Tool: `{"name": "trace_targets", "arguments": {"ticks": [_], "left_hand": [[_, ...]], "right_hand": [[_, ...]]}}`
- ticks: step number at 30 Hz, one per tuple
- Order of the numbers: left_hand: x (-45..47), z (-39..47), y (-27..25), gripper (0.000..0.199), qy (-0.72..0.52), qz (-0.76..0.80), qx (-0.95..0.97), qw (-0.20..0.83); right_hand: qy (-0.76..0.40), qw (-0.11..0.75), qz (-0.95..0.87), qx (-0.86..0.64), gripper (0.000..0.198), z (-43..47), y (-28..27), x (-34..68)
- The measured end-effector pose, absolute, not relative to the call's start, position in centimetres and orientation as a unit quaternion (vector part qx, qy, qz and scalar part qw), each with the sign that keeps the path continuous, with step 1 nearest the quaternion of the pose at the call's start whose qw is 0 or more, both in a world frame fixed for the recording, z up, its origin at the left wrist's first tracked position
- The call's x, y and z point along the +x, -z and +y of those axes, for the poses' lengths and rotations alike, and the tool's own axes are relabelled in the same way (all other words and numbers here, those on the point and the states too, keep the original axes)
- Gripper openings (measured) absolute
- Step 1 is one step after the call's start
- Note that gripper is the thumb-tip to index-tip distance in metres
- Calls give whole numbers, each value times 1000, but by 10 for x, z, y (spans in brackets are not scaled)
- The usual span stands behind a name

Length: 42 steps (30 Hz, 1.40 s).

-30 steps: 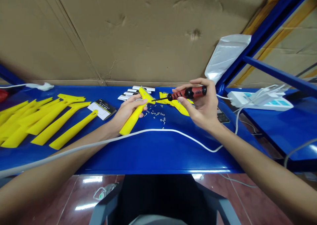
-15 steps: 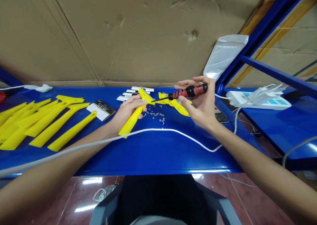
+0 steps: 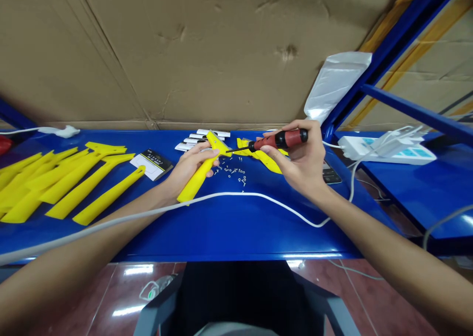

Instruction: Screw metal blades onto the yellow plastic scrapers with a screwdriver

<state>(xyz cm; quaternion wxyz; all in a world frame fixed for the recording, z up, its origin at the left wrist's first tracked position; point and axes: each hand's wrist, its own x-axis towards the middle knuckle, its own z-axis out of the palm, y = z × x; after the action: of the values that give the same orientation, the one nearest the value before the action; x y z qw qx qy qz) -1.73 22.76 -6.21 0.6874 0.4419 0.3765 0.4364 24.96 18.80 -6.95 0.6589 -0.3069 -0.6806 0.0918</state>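
The left hand (image 3: 187, 167) is wrapping its fingers and thumb around the neck of a yellow handle (image 3: 192, 183), closing firmly on it and leaving the wide head sticking out beyond the thumb and the butt hanging toward the near edge of the blue table (image 3: 236, 230). The handle is sitting above the tabletop near the middle, tilting with its head away from the person. The right hand (image 3: 303, 164) is holding a red and black screwdriver (image 3: 283, 140) by its grip, thumb and fingers pinching around it and the palm staying partly open, while the thin shaft is pointing at the head; whether the tip is seating in a screw is too small to tell. The handle is looking like light, stiff moulded plastic, probably a little slick, and hardly fragile; the neck is seeming the best hold, since it is bracing the head against a sideways push and keeping fingers clear of the tip. The screwdriver is likely weighing more at its thick grip, so holding it there is making sense. Small screws and nuts (image 3: 240, 171) are lying loose beside the left hand, likely rolling if brushed.
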Motion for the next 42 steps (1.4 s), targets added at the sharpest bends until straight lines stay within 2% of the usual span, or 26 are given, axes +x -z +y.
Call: {"name": "trace_targets", "arguments": {"ticks": [18, 25, 35, 42], "left_hand": [[-17, 226, 60, 46, -435, 384, 427, 693], [-15, 225, 61, 52, -426, 384, 440, 691], [-15, 223, 57, 45, -439, 390, 432, 685], [-16, 224, 57, 39, -443, 378, 438, 685]], "right_hand": [[-64, 657, -678, -323, 66, 187, 73, 253], [13, 662, -659, -357, 63, 194, 74, 263], [-157, 652, -682, -292, 56, 187, 70, 247], [-146, 640, -688, -310, 55, 186, 71, 248]]}}
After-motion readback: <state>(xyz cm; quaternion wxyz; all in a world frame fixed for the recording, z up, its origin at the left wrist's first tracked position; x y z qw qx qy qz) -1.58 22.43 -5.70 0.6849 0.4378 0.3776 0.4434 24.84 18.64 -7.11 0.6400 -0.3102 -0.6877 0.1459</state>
